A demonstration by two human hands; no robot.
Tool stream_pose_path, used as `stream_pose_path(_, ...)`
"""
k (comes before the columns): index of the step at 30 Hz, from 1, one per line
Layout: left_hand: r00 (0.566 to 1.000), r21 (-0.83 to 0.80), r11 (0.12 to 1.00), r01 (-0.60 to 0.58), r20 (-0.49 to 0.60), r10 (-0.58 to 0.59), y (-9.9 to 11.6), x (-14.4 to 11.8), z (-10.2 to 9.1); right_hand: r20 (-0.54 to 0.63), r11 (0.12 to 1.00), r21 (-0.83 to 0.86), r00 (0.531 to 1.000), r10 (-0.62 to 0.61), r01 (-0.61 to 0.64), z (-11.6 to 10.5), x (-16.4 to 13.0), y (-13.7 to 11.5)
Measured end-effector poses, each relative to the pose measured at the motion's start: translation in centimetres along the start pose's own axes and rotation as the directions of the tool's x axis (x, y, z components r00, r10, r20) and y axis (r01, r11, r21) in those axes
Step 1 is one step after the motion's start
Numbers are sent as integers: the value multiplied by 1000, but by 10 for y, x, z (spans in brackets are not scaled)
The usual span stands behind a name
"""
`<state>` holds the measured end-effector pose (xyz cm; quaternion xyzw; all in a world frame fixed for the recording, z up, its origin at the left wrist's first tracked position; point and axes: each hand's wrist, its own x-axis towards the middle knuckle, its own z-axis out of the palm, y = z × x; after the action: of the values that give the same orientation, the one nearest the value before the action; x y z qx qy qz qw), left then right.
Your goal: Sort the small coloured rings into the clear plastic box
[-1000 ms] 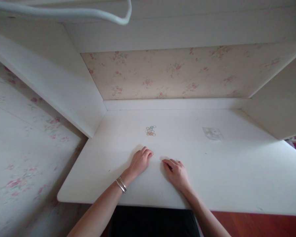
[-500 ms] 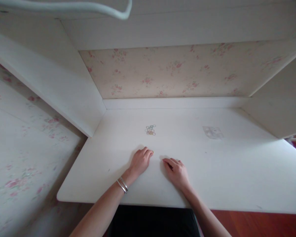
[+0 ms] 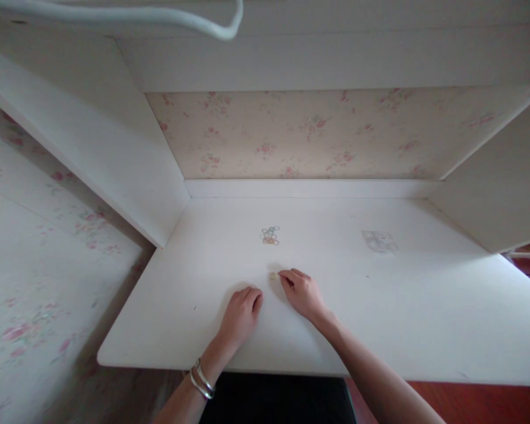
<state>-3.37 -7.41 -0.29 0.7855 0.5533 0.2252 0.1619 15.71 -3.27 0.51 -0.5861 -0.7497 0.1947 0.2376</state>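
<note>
A small pale yellowish ring (image 3: 272, 275) is at the thumb and fingertips of my right hand (image 3: 302, 291), which are pinched together at its right edge. Whether the ring touches the desk is hard to tell. My left hand (image 3: 242, 312) rests on the white desk to the lower left of the ring, fingers curled in and nothing visible in them. Two silver bangles (image 3: 201, 380) circle the left wrist. Farther back lies a loose cluster of several small thin rings (image 3: 270, 235), greyish-green and orange-brown in colour.
A clear plastic bag (image 3: 380, 241) lies flat on the white desk (image 3: 424, 318) to the right. White side panels (image 3: 92, 123) and a low back strip (image 3: 313, 188) bound the desk. A white cable or tube (image 3: 159, 13) crosses overhead at upper left.
My left hand has drawn back toward the front edge, away from the small ring. My right hand has moved left and forward, and its fingertips are now at the ring.
</note>
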Motion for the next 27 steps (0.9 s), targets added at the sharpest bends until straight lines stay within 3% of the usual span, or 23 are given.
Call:
stream_pose_path(5,1000,75,997,-21,3,21,-1,-2,6,95,969,-240,992,87,-62,-2,69,-11)
stream_pose_path(9,1000,60,998,-29,7,29,-4,0,5,159,928,-365,978,136,-70,2,100,-3)
stream_pose_path(27,1000,37,999,-19,10,19,-6,1,1,201,895,-447,976,80,19,8,110,2)
